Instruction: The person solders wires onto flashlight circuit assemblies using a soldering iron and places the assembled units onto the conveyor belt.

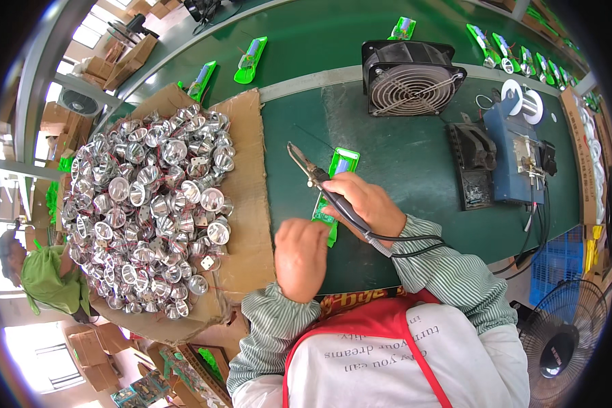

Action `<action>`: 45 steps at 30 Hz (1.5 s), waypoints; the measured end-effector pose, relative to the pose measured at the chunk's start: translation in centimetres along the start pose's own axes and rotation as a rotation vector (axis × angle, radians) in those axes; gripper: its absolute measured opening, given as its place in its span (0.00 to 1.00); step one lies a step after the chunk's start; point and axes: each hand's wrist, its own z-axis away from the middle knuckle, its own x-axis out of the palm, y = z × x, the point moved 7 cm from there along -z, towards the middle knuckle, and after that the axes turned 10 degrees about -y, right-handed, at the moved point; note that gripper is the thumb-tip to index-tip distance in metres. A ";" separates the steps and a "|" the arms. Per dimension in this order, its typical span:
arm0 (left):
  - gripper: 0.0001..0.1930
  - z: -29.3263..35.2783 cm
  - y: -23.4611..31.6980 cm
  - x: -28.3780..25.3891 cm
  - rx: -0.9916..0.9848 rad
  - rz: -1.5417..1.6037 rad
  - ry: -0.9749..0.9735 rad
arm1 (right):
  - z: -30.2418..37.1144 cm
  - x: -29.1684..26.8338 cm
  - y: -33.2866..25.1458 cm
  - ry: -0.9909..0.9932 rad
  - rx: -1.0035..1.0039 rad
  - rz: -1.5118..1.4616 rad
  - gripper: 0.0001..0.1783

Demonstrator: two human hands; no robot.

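Observation:
A green plastic flashlight-like housing [332, 235] lies lengthwise on the bench in front of me. A blue-grey cell sits at its far end and a small green circuit board [323, 213] nearer me. My right hand [364, 204] is closed around a black soldering iron [347, 213], whose metal tip points away to the far left, beyond the housing. Its cable trails back over my right sleeve. Just left of the housing's near end, my left hand [300, 257] has its fingers curled and pressed together; what they hold, if anything, is hidden.
Silver reflector cups [153, 204] are heaped on cardboard [245, 183] at left. A square black fan [413, 81] stands at the back, near a blue solder-feeding machine [513, 160]. More green housings [250, 61] lie along the far bench. A person [51, 275] sits at far left.

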 end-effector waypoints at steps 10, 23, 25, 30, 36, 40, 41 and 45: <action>0.07 1.9 0.4 -2.2 0.006 -0.140 -0.017 | 0.1 0.8 0.0 -0.079 -0.040 0.127 0.21; 0.07 7.3 -11.2 -9.9 -0.460 -0.497 0.117 | 0.4 -1.8 -4.2 0.024 -0.146 -0.010 0.22; 0.06 7.2 -11.5 -10.2 -0.457 -0.497 0.115 | 0.6 -2.8 -4.9 0.022 -0.125 -0.002 0.22; 0.04 7.2 -12.6 -12.6 -0.552 -0.160 0.337 | 2.4 -4.6 -5.4 0.038 -0.084 -0.047 0.21; 0.05 5.0 -7.3 -9.8 -0.479 0.140 0.246 | 5.9 -6.6 -3.4 0.114 0.372 -0.590 0.15; 0.04 2.7 -4.8 -3.7 -0.416 0.391 -0.151 | 8.0 -8.9 -3.3 0.167 0.448 -0.538 0.13; 0.04 2.5 -4.8 -2.8 -0.415 0.397 -0.156 | 8.2 -9.3 -3.3 0.177 0.441 -0.495 0.11; 0.04 0.3 -4.5 -0.1 -0.269 0.307 -0.112 | 9.5 -9.5 -2.9 0.203 0.498 -0.458 0.11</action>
